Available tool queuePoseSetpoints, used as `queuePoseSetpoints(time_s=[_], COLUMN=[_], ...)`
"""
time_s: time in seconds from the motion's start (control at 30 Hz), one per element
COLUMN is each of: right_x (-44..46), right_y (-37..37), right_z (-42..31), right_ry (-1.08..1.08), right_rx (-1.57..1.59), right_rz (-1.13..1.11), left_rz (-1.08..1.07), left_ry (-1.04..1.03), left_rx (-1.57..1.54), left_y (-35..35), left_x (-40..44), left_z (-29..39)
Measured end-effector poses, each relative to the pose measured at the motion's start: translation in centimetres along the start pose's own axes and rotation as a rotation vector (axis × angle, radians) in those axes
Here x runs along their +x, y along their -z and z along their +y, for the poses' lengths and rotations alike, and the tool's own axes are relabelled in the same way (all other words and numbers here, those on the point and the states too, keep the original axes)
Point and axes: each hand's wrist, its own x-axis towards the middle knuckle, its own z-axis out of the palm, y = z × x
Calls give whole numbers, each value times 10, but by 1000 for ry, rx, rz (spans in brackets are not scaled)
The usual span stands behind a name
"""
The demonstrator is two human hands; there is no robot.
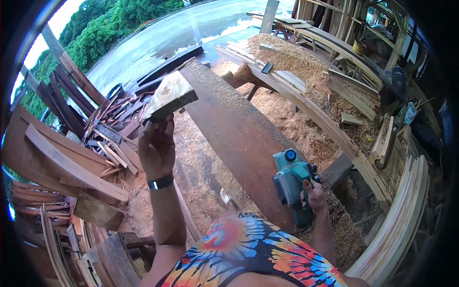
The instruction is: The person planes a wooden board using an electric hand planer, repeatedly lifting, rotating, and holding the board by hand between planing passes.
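Note:
My left hand is raised left of the workbench plank, its fingers closed on the near end of a short wooden board. The board has a pale, light-coloured face and a darker edge, and it is held up and tilted. My right hand grips the handle of a teal electric hand planer with a blue-centred knob. The planer is on or just over the broad brown plank; contact with it is hard to tell. Shavings lie scattered over the plank's far end.
Wood shavings cover the ground and pile up right of the plank. A long beam runs along that side. Scrap wood is heaped at the left, near a curved board. Long pale strips are stacked at the lower right.

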Motion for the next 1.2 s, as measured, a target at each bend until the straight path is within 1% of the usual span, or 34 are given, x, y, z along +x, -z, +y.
queuePoseSetpoints(time_s=[0.17,0.27,0.37,0.47,0.57,0.67,0.77,0.87,0.97,1.2], right_x=[-1,-2,-4,-3,-1,-1,-3,-3,-2,0], right_y=[1,1,-1,-1,1,2,1,0,1,0], right_z=[-3,-3,-9,-8,-3,-2,-5,-7,-6,-4], right_ry=[13,4,-13,-11,-5,-9,-9,-13,-8,14], right_rx=[-6,-22,-37,-31,-32,-17,-19,-20,-21,0], right_rz=[-26,-17,-9,-20,-30,-36,-32,-34,-31,-37], left_rz=[-60,2,-36,2,-3,-7,-42,21,3,-5], left_ry=[-33,2,-30,-26,-8,-23,-6,-16,-37,-10], left_rx=[-13,15,31,51,51,77,35,45,41,12], left_y=[9,13,18,15,7,14,15,12,8,7], left_x=[1,1,1,1,2,3,3,3,0,1], left_z=[4,7,6,6,6,7,8,7,5,4])
